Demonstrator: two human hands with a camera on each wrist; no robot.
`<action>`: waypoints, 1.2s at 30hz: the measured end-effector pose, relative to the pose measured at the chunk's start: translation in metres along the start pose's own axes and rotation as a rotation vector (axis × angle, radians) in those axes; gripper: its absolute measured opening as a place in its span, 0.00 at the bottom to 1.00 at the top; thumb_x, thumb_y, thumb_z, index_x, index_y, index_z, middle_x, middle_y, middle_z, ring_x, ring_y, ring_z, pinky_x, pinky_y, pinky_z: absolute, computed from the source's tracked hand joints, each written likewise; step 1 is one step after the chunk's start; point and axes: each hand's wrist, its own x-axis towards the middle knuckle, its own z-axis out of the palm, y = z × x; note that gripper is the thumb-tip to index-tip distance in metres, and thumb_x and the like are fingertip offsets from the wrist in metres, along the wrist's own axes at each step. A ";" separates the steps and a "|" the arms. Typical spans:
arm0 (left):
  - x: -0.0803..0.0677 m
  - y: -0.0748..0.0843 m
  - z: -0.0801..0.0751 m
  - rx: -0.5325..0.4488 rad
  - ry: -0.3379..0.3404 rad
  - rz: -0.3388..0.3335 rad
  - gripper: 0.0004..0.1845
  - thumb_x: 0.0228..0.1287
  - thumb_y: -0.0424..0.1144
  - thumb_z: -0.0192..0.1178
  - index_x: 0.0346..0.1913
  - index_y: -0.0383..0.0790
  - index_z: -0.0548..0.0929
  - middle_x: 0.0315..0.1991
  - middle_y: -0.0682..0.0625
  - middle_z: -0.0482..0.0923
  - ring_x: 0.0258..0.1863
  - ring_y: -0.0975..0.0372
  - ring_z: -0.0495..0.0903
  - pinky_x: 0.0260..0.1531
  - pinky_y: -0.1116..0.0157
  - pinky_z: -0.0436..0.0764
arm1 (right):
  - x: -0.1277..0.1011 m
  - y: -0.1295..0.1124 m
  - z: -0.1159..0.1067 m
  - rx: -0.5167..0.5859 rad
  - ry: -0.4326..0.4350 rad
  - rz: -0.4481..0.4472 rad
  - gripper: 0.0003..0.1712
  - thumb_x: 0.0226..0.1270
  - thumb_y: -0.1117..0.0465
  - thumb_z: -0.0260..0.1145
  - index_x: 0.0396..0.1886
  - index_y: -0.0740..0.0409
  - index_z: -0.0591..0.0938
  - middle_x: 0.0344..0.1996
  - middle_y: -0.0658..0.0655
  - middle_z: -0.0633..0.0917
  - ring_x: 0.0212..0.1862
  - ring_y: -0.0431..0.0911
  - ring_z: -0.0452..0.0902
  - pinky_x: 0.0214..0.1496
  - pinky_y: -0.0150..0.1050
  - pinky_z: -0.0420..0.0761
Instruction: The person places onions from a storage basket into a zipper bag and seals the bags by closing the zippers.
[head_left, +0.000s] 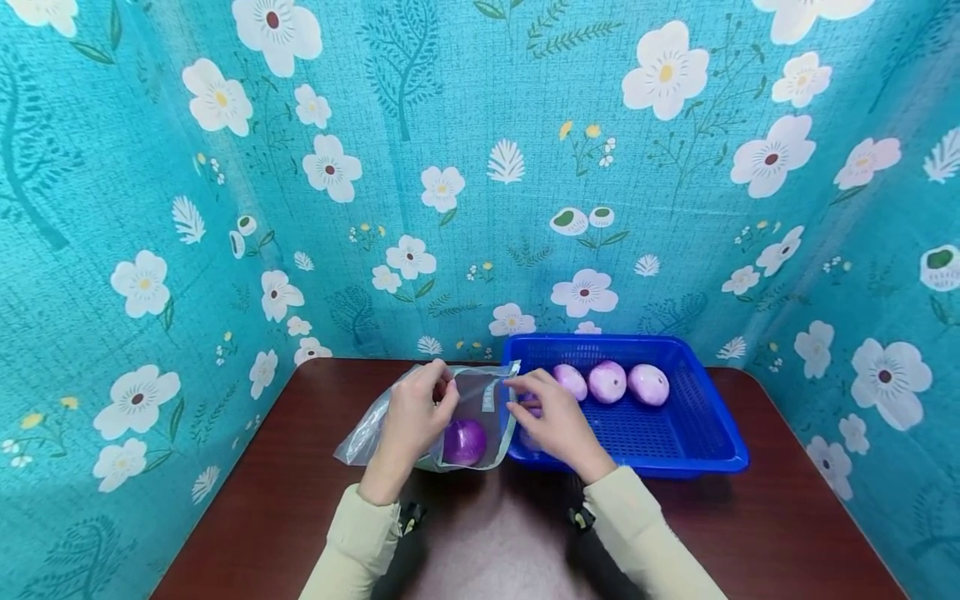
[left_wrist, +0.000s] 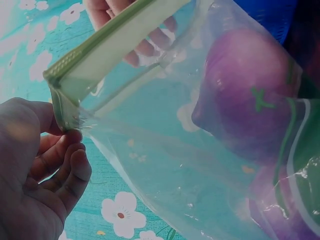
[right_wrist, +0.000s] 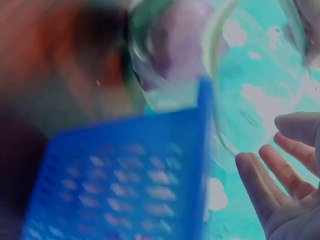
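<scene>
Inside — round purple onion [head_left: 464,441] — crinkly clear bag [head_left: 480,400]

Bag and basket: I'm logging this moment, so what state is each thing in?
bag: upright, held at its zip edge, one onion inside
left hand: pinching the bag's corner
right hand: at the bag's other corner
basket: three onions visible inside

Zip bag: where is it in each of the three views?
Head: the zip bag lies low at centre, left of the blue basket, both hands at its top edge, a purple onion inside.
Left wrist: it fills most of the frame, its zip strip at upper left.
Right wrist: blurred, at top centre, above the basket wall.
Shared landmark: the blue basket, though not seen clearly in the left wrist view.
</scene>
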 end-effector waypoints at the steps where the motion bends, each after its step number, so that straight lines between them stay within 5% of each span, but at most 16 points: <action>1: 0.000 0.000 0.000 0.000 0.003 0.001 0.08 0.63 0.30 0.64 0.30 0.44 0.76 0.22 0.54 0.73 0.22 0.66 0.71 0.24 0.69 0.72 | 0.002 0.001 -0.006 -0.006 0.007 0.002 0.19 0.69 0.66 0.70 0.59 0.62 0.84 0.49 0.61 0.84 0.48 0.55 0.88 0.51 0.45 0.88; 9: 0.000 0.000 -0.002 0.008 0.009 0.000 0.08 0.64 0.30 0.64 0.31 0.43 0.77 0.22 0.54 0.73 0.23 0.65 0.71 0.24 0.68 0.73 | 0.026 0.026 -0.071 -0.064 0.022 0.113 0.26 0.70 0.64 0.70 0.66 0.62 0.79 0.57 0.68 0.81 0.59 0.63 0.82 0.59 0.54 0.84; 17: 0.000 0.001 -0.002 0.005 -0.009 -0.013 0.07 0.64 0.31 0.65 0.31 0.43 0.78 0.22 0.54 0.74 0.23 0.65 0.71 0.25 0.68 0.74 | 0.043 0.062 -0.118 -0.157 -0.061 0.350 0.33 0.75 0.53 0.66 0.75 0.59 0.70 0.66 0.71 0.75 0.66 0.69 0.75 0.65 0.63 0.76; 27: -0.002 0.002 -0.004 -0.006 -0.003 -0.002 0.08 0.64 0.31 0.65 0.31 0.43 0.77 0.23 0.54 0.73 0.23 0.65 0.71 0.24 0.68 0.73 | 0.049 0.104 -0.117 -0.118 -0.142 0.591 0.40 0.76 0.47 0.63 0.77 0.64 0.64 0.71 0.75 0.70 0.72 0.71 0.64 0.72 0.64 0.68; 36: -0.002 0.001 -0.006 -0.027 -0.008 -0.022 0.08 0.63 0.30 0.66 0.31 0.44 0.77 0.23 0.53 0.74 0.23 0.66 0.70 0.23 0.70 0.74 | 0.050 0.127 -0.109 -0.078 -0.231 0.694 0.44 0.73 0.48 0.64 0.79 0.66 0.60 0.73 0.77 0.65 0.72 0.71 0.64 0.72 0.63 0.69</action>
